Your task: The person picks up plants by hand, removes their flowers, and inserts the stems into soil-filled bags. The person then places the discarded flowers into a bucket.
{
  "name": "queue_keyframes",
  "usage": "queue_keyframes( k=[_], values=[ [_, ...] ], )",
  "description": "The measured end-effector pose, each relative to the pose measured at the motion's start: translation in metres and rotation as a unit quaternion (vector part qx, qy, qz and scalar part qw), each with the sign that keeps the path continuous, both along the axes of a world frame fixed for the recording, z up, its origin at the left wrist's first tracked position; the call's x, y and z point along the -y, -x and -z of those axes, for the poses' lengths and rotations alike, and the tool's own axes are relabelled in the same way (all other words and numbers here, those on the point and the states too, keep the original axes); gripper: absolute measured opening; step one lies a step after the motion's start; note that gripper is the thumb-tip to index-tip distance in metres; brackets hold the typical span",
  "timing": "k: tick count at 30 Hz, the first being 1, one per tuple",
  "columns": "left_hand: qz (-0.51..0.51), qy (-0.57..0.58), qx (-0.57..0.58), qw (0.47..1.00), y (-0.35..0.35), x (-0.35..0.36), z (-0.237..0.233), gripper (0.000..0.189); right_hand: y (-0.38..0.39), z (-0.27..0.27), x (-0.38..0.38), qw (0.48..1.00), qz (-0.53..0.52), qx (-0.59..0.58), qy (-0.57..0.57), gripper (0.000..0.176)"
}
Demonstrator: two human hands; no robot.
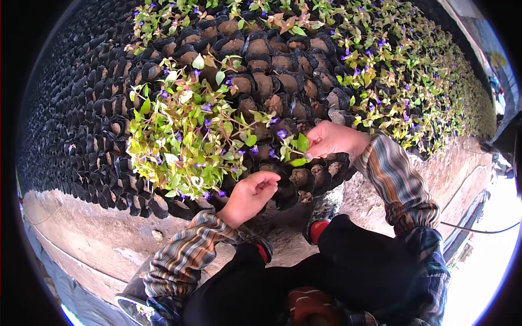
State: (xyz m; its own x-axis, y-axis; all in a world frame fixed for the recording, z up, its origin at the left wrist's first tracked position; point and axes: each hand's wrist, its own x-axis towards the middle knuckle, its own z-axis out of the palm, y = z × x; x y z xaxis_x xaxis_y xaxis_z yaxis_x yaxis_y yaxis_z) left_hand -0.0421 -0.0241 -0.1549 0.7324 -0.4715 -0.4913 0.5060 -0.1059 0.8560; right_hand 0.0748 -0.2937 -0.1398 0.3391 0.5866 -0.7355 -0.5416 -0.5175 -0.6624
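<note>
In my right hand (329, 140) a small green seedling (296, 149) is pinched between thumb and fingers, above the black soil-filled bags. A purple flower (281, 133) shows close to its leaves. To the left, my left hand (251, 196) hovers with fingers curled and thumb against them; whether anything small is between them cannot be made out. It is beside a large heap of cut plants (182, 136) with yellow-green leaves and purple flowers, lying on top of the bags. Below the hands, several soil-filled bags (299, 176) stand at the bed's near edge.
Rows of black bags (81, 119) of brown soil spread far to the left. Flowering plants (402, 81) fill the bags at right and back. A bare dirt path (98, 239) runs along the near edge, under my feet. A bucket-like container (133, 308) is at lower left.
</note>
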Motion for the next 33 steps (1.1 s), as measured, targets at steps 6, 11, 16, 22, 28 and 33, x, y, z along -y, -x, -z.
queue_keyframes(
  k=[6,11,16,22,28,33],
  values=[
    [-0.007,0.013,-0.007,1.000,-0.002,0.004,0.005,0.022,-0.011,-0.018,0.036,0.960,0.254,0.055,-0.102,0.019],
    [0.006,0.002,-0.012,1.000,-0.003,0.006,0.011,0.021,-0.087,-0.008,0.063,0.817,0.513,0.262,-0.041,0.015],
    [0.015,-0.018,-0.015,1.000,-0.009,0.005,0.011,0.021,-0.149,0.021,0.062,0.810,0.462,0.332,0.138,0.015],
    [0.016,-0.038,-0.013,0.999,-0.015,-0.002,0.015,0.021,-0.178,0.067,0.045,0.789,0.482,0.347,0.158,0.019],
    [0.009,-0.038,-0.016,0.999,-0.017,-0.008,0.020,0.020,-0.188,0.118,0.065,0.766,0.425,0.405,0.263,0.029],
    [0.016,-0.033,-0.017,0.999,-0.017,-0.005,0.024,0.021,-0.185,0.105,0.052,0.764,0.356,0.427,0.326,0.036]
  ],
)
